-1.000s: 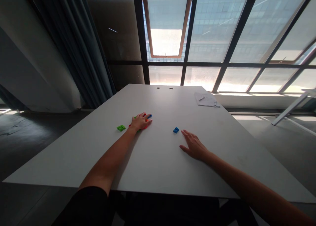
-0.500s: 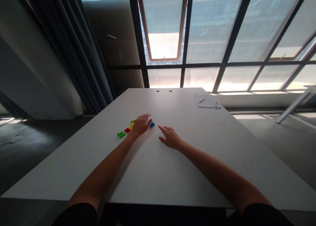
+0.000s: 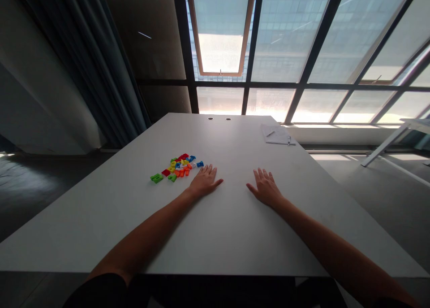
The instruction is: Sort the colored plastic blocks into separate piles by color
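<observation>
Pieces, coloured, loose cluster

Location: white table, left of the left hand. Left hand: fingers spread, palm down, nothing visibly held; blue piece just beside. Right hand: likewise, well apart from pieces. Handling: level palms, unhurried, should avoid scattering. Obscured: palms' undersides; overlapping pieces' exact shapes.

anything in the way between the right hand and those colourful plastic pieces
Yes, the left hand: its spread fingers lie across the direct line from the right hand to the colourful plastic pieces, just right of the cluster. Nothing else visible blocks that line.
</observation>
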`<move>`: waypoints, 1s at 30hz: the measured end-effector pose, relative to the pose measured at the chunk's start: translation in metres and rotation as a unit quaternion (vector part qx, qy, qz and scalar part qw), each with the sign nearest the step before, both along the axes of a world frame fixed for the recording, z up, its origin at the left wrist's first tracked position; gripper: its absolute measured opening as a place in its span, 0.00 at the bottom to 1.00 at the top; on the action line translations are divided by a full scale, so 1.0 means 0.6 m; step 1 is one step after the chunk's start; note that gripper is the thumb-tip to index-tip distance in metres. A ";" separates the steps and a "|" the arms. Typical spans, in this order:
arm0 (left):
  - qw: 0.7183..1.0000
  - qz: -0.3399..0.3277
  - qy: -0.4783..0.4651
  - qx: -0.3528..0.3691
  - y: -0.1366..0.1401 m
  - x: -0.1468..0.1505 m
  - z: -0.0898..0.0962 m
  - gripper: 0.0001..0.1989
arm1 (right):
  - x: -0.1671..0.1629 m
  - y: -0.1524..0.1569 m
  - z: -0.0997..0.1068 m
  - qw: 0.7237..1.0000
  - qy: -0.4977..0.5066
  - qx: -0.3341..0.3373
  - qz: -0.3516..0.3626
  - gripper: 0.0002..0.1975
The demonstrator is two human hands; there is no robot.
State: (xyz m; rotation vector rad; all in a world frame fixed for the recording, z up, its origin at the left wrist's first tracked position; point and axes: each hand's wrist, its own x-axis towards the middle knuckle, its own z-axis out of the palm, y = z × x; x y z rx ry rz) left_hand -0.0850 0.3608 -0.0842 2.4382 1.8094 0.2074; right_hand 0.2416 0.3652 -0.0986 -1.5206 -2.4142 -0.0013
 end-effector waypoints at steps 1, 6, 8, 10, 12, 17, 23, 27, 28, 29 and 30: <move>1.000 -0.017 -0.002 0.002 -0.009 0.003 0.003 0.48 | -0.005 -0.004 0.005 1.000 0.006 0.012 0.019 0.44; 0.989 -0.145 0.007 0.020 -0.046 0.019 0.011 0.52 | -0.038 -0.025 0.030 0.991 0.009 0.008 0.133 0.48; 0.987 -0.161 0.014 -0.003 -0.050 0.021 0.010 0.51 | -0.045 -0.030 0.029 0.988 -0.015 -0.038 0.148 0.51; 0.987 -0.161 0.016 -0.020 -0.049 0.021 0.008 0.49 | -0.047 -0.031 0.023 0.984 -0.037 -0.081 0.154 0.53; 0.987 -0.160 0.014 -0.020 -0.046 0.019 0.006 0.48 | -0.047 -0.030 0.018 0.982 -0.042 -0.095 0.156 0.53; 0.987 -0.160 0.008 -0.017 -0.043 0.018 0.004 0.48 | -0.044 -0.027 0.019 0.983 -0.038 -0.094 0.155 0.53; 0.988 -0.151 0.006 -0.033 -0.044 0.021 0.011 0.50 | -0.040 -0.026 0.020 0.983 -0.027 -0.093 0.159 0.52; 0.988 -0.152 0.003 -0.038 -0.045 0.022 0.011 0.50 | -0.039 -0.026 0.022 0.982 -0.032 -0.100 0.155 0.52; 0.988 -0.152 0.003 -0.040 -0.046 0.023 0.010 0.50 | -0.039 -0.026 0.022 0.982 -0.032 -0.101 0.155 0.51; 0.988 -0.151 0.003 -0.040 -0.047 0.024 0.009 0.50 | -0.039 -0.026 0.022 0.982 -0.031 -0.101 0.155 0.51; 0.988 -0.152 0.003 -0.037 -0.047 0.024 0.008 0.50 | -0.038 -0.026 0.022 0.982 -0.030 -0.101 0.156 0.50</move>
